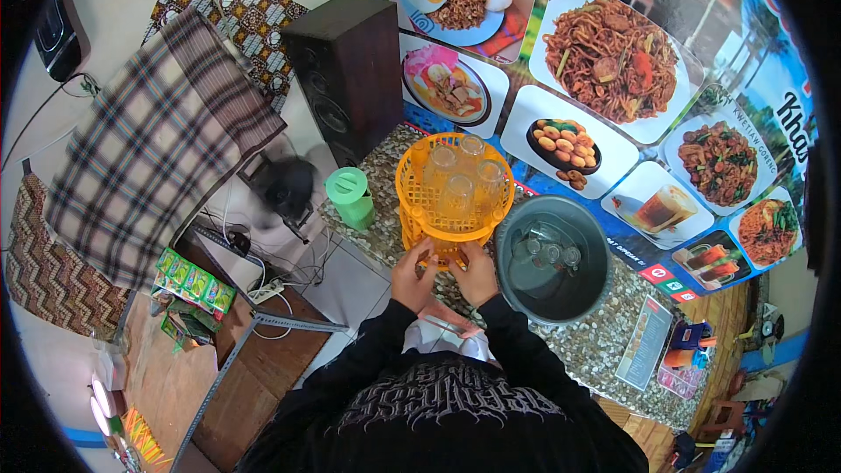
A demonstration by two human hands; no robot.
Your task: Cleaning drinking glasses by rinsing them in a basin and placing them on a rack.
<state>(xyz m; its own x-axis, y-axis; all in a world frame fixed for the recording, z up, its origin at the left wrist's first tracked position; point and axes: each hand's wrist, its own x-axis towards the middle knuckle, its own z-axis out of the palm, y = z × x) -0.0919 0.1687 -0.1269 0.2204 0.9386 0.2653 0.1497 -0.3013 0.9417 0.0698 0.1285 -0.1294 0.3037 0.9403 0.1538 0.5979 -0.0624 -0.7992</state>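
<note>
A yellow-orange plastic rack basket (405,210) stands on the pebble-patterned counter, with more yellow latticework below its top tray. Several clear drinking glasses (458,196) rest upside down in that tray. My left hand (414,274) is at the near side of the lower part, fingers bent towards it. Close on its right, my right hand (477,276) has its fingertips at the same part. The basket's front partly hides the fingertips, so a firm grip cannot be made out. Right of the basket, a dark grey plastic basin (558,305) holds water and several clear glasses (546,249).
A green lidded pitcher (353,200) stands left of the basket, near the counter edge. Behind it rises a dark loudspeaker (348,59). A menu sheet (644,343) lies on the counter (571,348) at right. Cables and a power strip (266,290) are at left, by a metal-edged shelf (263,381).
</note>
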